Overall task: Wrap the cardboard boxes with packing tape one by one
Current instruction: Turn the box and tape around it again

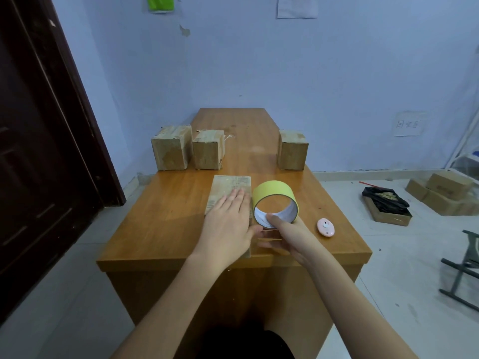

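Left hand [228, 224] lies flat, fingers straight, pressing the near box [228, 189] on the surface [166, 216]. Right hand [282, 234] grips the yellow tape roll [274, 200] just right of it. Three boxes [208, 149] stand farther back.

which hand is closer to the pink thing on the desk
Right. The right hand grips the tape roll just left of the pink gadget; the left hand lies farther left.

One head-worn camera looks forward and down along the wooden desk [166, 224] (wide-angle, bowed edges), near the hands, toward the blue wall [311, 73].
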Demonstrator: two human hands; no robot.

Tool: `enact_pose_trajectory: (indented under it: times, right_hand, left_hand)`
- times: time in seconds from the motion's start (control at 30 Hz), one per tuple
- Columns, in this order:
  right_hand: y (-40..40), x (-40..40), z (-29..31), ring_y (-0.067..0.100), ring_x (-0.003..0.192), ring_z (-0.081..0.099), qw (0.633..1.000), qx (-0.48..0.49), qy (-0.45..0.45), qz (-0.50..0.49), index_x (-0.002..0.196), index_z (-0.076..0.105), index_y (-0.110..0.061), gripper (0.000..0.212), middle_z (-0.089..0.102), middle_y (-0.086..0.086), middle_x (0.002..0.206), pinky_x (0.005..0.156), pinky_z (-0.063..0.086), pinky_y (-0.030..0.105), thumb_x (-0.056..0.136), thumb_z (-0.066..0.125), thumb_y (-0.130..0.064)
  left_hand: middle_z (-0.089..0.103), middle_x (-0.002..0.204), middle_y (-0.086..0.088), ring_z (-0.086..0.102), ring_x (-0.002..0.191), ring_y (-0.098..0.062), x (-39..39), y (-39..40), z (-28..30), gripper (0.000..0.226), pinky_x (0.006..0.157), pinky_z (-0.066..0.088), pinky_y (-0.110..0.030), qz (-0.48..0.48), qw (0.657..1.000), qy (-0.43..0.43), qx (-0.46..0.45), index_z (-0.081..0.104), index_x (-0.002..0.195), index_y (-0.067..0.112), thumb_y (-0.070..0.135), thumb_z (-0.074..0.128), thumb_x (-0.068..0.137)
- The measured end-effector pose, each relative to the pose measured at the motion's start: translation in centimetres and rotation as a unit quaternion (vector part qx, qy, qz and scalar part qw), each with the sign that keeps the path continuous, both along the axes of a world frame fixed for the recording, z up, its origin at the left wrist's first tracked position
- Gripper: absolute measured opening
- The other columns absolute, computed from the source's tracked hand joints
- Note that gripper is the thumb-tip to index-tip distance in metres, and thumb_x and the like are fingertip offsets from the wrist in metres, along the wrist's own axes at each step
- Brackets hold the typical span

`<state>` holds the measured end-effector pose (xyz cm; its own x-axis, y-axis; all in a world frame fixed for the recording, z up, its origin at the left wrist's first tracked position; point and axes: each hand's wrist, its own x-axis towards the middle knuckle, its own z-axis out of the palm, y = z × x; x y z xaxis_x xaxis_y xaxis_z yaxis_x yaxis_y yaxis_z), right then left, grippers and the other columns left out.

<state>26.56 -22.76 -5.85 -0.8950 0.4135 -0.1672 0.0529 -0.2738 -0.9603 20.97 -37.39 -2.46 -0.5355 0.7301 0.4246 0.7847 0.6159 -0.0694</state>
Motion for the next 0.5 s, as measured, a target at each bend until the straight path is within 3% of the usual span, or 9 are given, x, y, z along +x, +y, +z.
enact_pose_trajectory:
  times: [0.1, 0.2, 0.3, 0.37, 0.5]
  right_hand:
    - [-0.3, -0.2, -0.3, 0.021, 0.083, 0.072, 0.999, 0.022, 0.02, -0.045, 0.117, 0.057, -0.008, 0.036, 0.074, 0.005, 0.094, 0.058, 0.057, 0.03, 0.088, 0.068, -0.026]
    - [-0.5, -0.4, 0.3, 0.019, 0.094, 0.068, 0.995, 0.077, -0.022, -0.059, 0.11, 0.055, -0.027, 0.044, 0.066, -0.001, 0.108, 0.058, 0.058, 0.026, 0.078, 0.069, -0.054]
    - [-0.9, -0.6, 1.1, 0.015, 0.083, 0.07, 0.989, 0.119, -0.084, 0.028, 0.107, 0.057, -0.033, 0.049, 0.071, -0.005, 0.095, 0.053, 0.054, 0.021, 0.077, 0.055, -0.072]
    - [-0.9, -0.6, 1.3, 0.015, 0.073, 0.072, 0.99, 0.109, -0.076, 0.056, 0.107, 0.06, -0.03, 0.044, 0.074, -0.006, 0.083, 0.055, 0.056, 0.026, 0.084, 0.052, -0.066]
    - [-0.4, -0.6, 1.5, 0.023, 0.07, 0.07, 0.992, 0.106, -0.043, 0.049, 0.107, 0.063, -0.021, 0.031, 0.074, 0.001, 0.082, 0.067, 0.057, 0.04, 0.093, 0.053, -0.047]
  left_hand:
    - [0.005, 0.158, -0.002, 0.002, 0.144, -0.014, -0.2, -0.1, 0.3, 0.073, 0.113, -0.001, -0.026, 0.004, 0.999, -0.03, 0.015, 0.005, 0.15, 0.014, 0.055, 0.028, 0.094]
    - [0.006, 0.157, 0.001, 0.003, 0.144, -0.011, 0.0, -0.4, 0.4, 0.072, 0.112, 0.002, -0.024, 0.005, 0.996, -0.062, 0.067, 0.006, 0.15, 0.016, 0.056, 0.028, 0.094]
    - [0.008, 0.157, 0.003, 0.003, 0.144, -0.009, 0.2, -0.2, 0.4, 0.072, 0.112, 0.001, -0.023, -0.01, 0.993, -0.081, 0.09, 0.007, 0.15, 0.017, 0.055, 0.028, 0.093]
    - [0.009, 0.157, 0.003, 0.004, 0.144, -0.009, 0.3, 0.0, 0.2, 0.07, 0.112, 0.002, -0.023, -0.006, 0.991, -0.087, 0.1, 0.009, 0.15, 0.018, 0.054, 0.029, 0.093]
    - [0.011, 0.157, 0.004, 0.006, 0.143, -0.009, 0.2, 0.2, 0.1, 0.069, 0.11, 0.0, -0.021, -0.002, 0.989, -0.094, 0.116, 0.011, 0.15, 0.019, 0.054, 0.031, 0.094]
